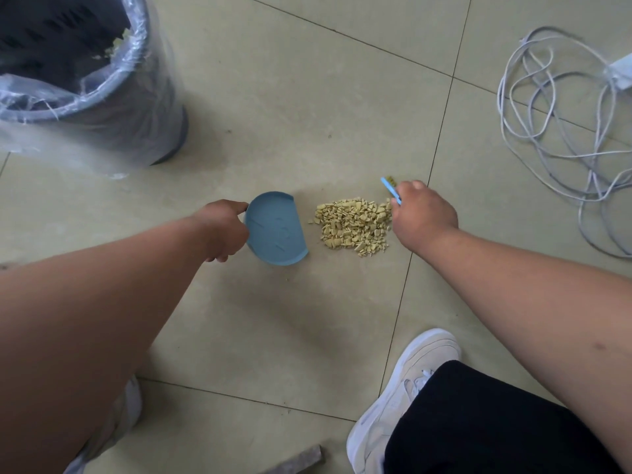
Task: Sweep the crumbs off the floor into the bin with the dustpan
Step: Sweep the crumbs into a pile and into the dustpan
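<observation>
A pile of pale yellow crumbs [354,224] lies on the beige tiled floor. My left hand [224,230] grips the handle of a small blue dustpan [277,229], which rests on the floor just left of the pile with its open edge toward the crumbs. My right hand [422,213] grips a small blue brush [390,188] at the pile's right edge; most of the brush is hidden by my fingers. The bin [89,80], dark with a clear plastic liner, stands at the upper left and holds some yellow crumbs.
A tangle of white cable [564,131] with a white power strip [622,71] lies at the upper right. My white shoe [396,405] and dark trouser leg are at the lower right. A grey strip [301,463] lies at the bottom edge.
</observation>
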`<state>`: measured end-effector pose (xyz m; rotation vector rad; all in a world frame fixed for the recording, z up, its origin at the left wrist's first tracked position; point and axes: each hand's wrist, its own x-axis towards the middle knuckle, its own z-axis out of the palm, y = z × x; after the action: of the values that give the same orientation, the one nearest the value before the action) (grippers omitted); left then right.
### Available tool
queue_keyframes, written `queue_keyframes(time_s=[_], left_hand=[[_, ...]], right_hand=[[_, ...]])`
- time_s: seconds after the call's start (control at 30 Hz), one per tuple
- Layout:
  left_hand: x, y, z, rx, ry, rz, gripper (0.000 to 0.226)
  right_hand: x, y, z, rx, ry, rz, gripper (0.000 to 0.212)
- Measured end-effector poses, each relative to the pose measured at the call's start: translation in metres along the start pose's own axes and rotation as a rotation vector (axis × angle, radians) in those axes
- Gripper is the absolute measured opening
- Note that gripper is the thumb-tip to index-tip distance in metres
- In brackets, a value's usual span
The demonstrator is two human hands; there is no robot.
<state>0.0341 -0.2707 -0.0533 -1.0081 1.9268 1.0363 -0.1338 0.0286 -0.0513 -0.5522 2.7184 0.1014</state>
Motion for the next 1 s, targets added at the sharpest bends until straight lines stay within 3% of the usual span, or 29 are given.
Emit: queue_keyframes(time_s=[0.4, 0.63, 0.83, 1.0], left_hand=[[0.002, -0.001, 0.006, -0.014, 0.004, 0.007, 0.074], [0.007, -0.008, 0.011, -0.033, 0.015, 0.015, 0.073], [0.016, -0.023, 0.014, -0.021, 0.023, 0.033, 0.072], [0.026, -0.039, 0.015, -0.052, 0.005, 0.048, 0.071]], right_hand=[[-0.034, -0.069, 0.017, -0.078, 0.055, -0.472, 0.021], [-0.051, -0.107, 0.030, -0.008, 0.100, -0.620, 0.024], [-0.043, -0.104, 0.021, 0.068, 0.139, -0.640, 0.020], [-0.007, -0.056, -0.006, 0.092, 0.135, -0.364, 0.026]])
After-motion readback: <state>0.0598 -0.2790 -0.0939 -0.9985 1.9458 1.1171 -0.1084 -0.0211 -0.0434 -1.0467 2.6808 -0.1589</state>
